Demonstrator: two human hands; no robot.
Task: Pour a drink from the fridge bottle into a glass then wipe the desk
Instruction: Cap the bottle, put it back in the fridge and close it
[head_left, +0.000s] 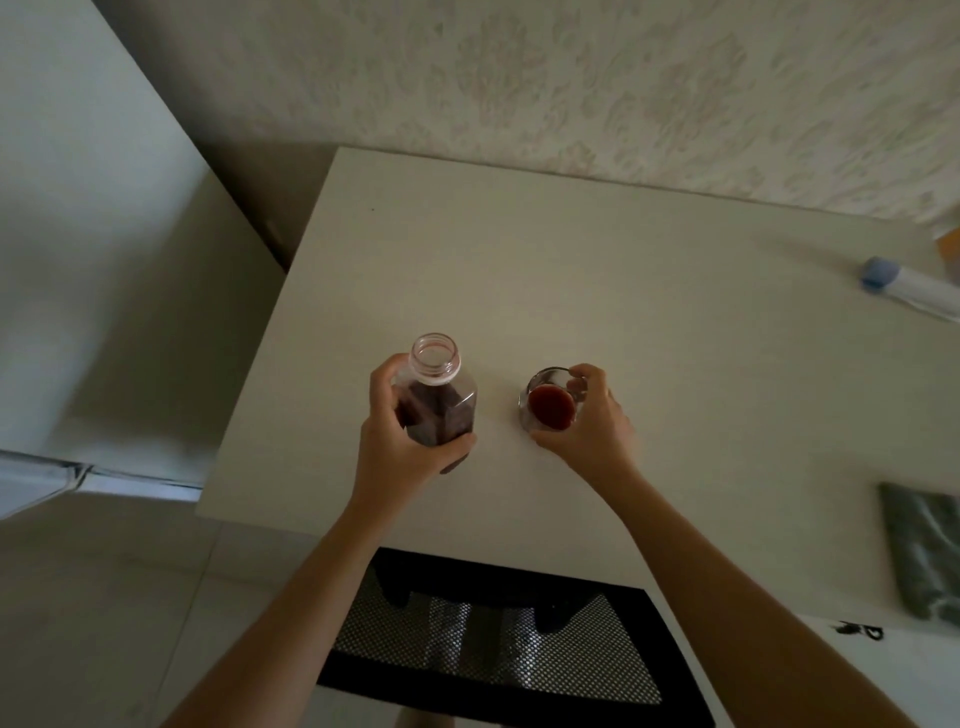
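Head view: the left hand (400, 447) wraps the uncapped bottle (439, 397) of dark red drink, upright near the desk's (649, 291) left edge; just beside it the right hand (592, 421) grips a small glass (550, 400) holding red drink; a grey cloth (922, 548) lies far right; a blue-capped tube (904, 283) lies at the back.
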